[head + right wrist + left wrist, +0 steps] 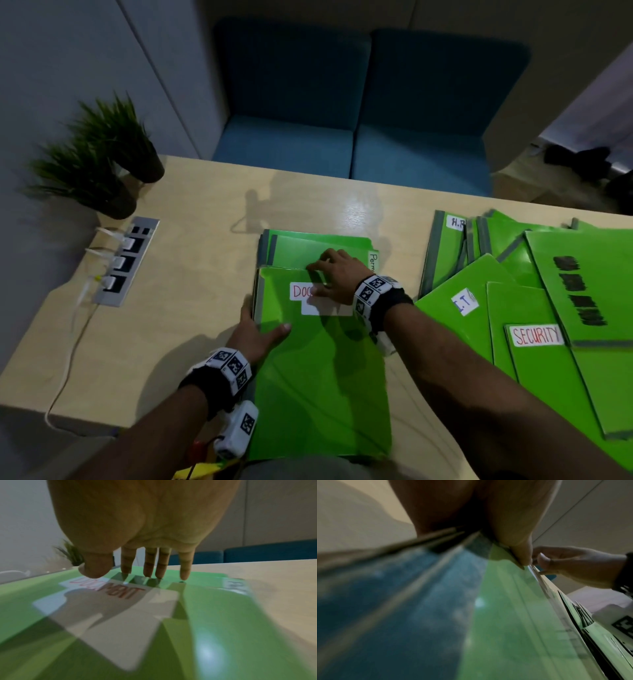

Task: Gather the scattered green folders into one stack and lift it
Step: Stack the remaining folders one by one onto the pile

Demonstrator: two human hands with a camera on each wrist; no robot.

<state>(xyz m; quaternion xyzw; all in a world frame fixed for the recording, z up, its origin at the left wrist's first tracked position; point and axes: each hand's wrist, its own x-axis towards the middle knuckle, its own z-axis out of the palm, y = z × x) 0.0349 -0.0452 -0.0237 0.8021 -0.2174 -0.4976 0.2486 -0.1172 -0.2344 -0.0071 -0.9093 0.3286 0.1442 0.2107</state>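
Observation:
A stack of green folders (318,370) lies mid-table, and its top folder carries a white "DOCUMENT" label (120,601). That top folder sits nearer to me than the ones beneath (318,246). My left hand (263,320) holds the stack's left edge, with the thumb (520,553) on the cover and the fingers against the spines. My right hand (317,277) rests straight fingertips (147,573) on the top folder's far edge. Several more green folders (513,308), marked H.R, I.T and SECURITY, lie fanned out at the right.
Two potted plants (99,154) stand at the wooden table's (171,342) far left corner. A socket strip (126,260) with white plugs and cables is set into the table's left side. A blue sofa (359,137) stands beyond the far edge.

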